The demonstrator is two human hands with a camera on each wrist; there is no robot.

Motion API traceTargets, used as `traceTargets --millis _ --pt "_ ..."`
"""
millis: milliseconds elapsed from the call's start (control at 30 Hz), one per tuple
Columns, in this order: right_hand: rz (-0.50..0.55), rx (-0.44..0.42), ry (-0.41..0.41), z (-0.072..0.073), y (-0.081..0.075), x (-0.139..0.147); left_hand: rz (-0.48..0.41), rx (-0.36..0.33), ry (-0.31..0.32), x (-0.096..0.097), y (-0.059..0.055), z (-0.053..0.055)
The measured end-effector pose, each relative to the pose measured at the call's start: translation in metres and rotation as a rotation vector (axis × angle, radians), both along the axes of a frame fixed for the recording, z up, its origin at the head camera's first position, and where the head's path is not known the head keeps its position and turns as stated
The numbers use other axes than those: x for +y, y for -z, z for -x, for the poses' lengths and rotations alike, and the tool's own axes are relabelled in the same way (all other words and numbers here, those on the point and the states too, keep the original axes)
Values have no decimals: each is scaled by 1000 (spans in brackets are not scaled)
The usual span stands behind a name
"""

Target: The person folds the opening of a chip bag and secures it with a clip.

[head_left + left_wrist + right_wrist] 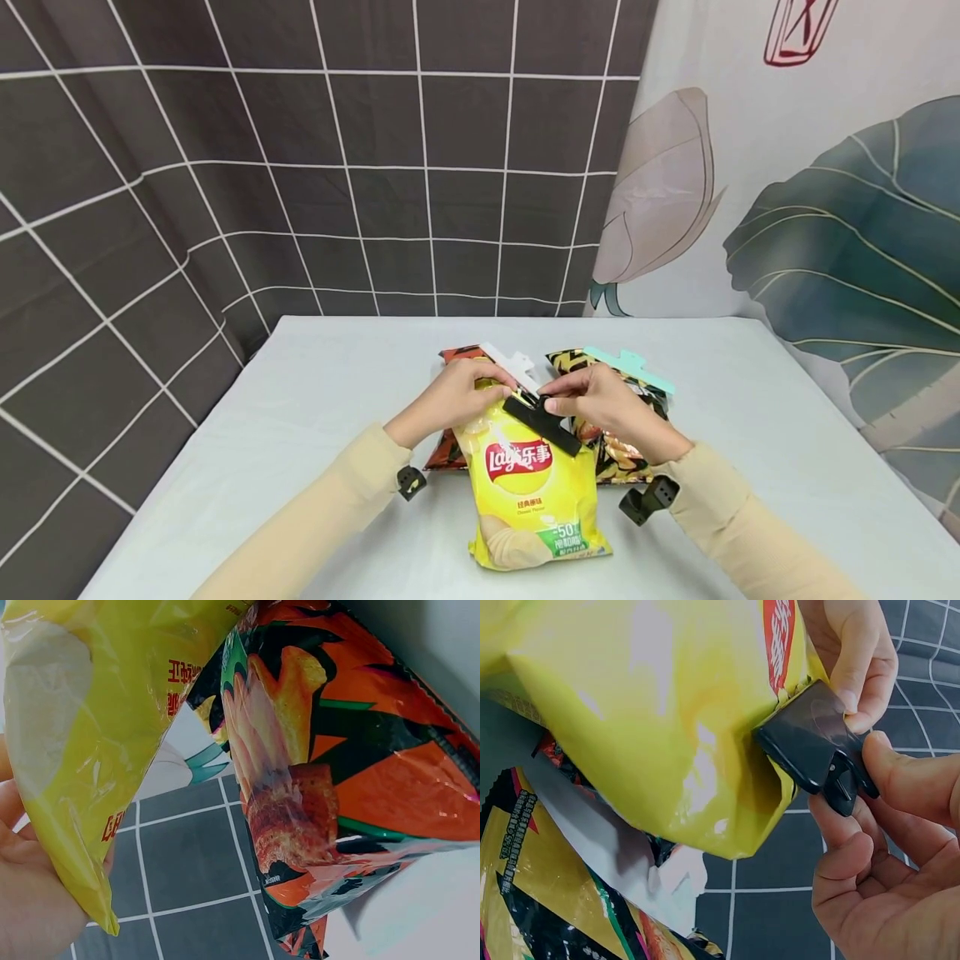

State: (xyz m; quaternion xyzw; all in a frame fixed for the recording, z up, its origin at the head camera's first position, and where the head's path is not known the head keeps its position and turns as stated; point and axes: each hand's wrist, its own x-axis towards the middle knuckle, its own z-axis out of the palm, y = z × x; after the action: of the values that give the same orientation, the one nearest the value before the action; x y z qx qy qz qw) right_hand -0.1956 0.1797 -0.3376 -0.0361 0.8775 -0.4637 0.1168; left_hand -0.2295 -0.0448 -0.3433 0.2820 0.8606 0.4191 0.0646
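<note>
A yellow bag of Lay's chips [532, 504] stands tilted above the table, its top gathered between both hands. My left hand [463, 390] pinches its upper left corner; in the left wrist view the palm [34, 889] lies beside the yellow plastic. A wide black bag clip [551, 429] sits across the bag's top edge on the right. My right hand [611, 408] grips this clip by its handles, thumb on one side and fingers on the other, as the right wrist view of the clip [806, 739] shows.
Behind the yellow bag lie an orange-red chip bag [447, 450] with a white clip [513, 363] and a gold-black chip bag [622, 467] with a mint clip [632, 367]. All are on a white-covered table [300, 433]. A dark gridded curtain [390, 200] hangs behind.
</note>
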Motion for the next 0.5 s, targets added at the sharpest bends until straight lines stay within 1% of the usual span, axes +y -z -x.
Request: traceTargets --millis 167,333,500 --pt "11 5 15 2 2 0 2 -8 2 0 -1 0" --pt "22 20 21 2 4 -1 10 13 2 0 0 0" --pt "56 7 28 2 6 -2 12 21 0 0 0 -1"
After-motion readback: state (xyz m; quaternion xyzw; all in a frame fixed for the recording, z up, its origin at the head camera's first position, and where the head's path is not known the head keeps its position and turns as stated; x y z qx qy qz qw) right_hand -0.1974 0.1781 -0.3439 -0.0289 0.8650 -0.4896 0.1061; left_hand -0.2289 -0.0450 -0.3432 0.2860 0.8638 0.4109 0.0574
